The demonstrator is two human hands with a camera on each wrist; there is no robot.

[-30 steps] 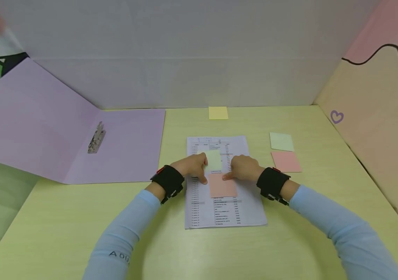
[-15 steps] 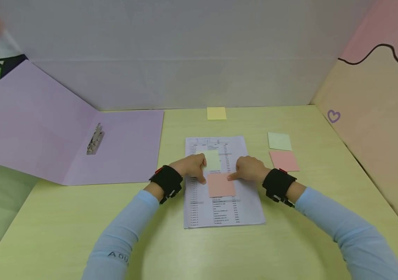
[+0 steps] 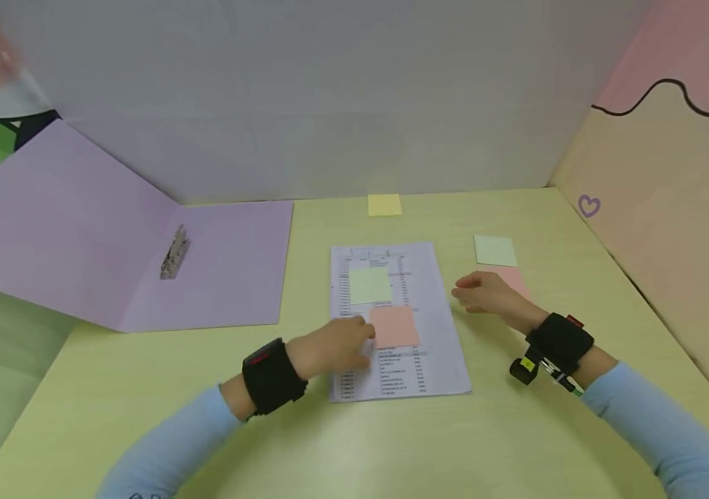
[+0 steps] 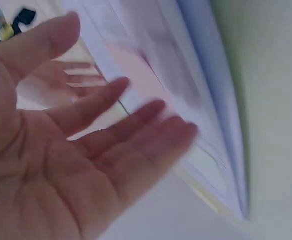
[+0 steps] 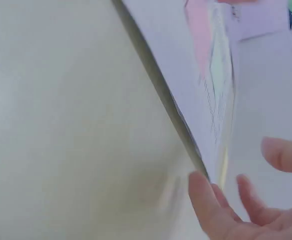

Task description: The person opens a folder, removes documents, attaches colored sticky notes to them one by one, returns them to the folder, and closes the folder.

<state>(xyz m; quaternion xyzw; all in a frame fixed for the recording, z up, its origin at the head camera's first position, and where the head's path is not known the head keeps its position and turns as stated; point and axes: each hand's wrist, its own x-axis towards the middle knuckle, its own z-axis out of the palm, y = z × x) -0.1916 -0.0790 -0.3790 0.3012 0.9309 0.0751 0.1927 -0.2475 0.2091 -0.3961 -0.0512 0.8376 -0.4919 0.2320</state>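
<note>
A stack of printed sheets (image 3: 441,360) lies in the middle of the table, bearing a pale green sticky note (image 3: 370,285) and, below it, a pink sticky note (image 3: 395,326). My left hand (image 3: 332,344) hovers at the left side of the stack, by the pink note, holding nothing; its fingers show loosely spread in the left wrist view. To the right of the papers is my right hand (image 3: 496,299), also holding nothing, with relaxed fingers (image 5: 206,205) in the right wrist view. It partly covers a second pink note (image 3: 516,278) on the table.
An open purple folder (image 3: 235,270) with a metal clip (image 3: 175,255) stands at the left, its cover leaning up. Another green note (image 3: 495,250) lies at the right, a yellow note (image 3: 384,205) at the back. Partition walls (image 3: 329,104) edge the table.
Both hands have come off the papers and moved apart: the left toward the near left, the right out to the right. The green and pink notes stay on the top sheet.
</note>
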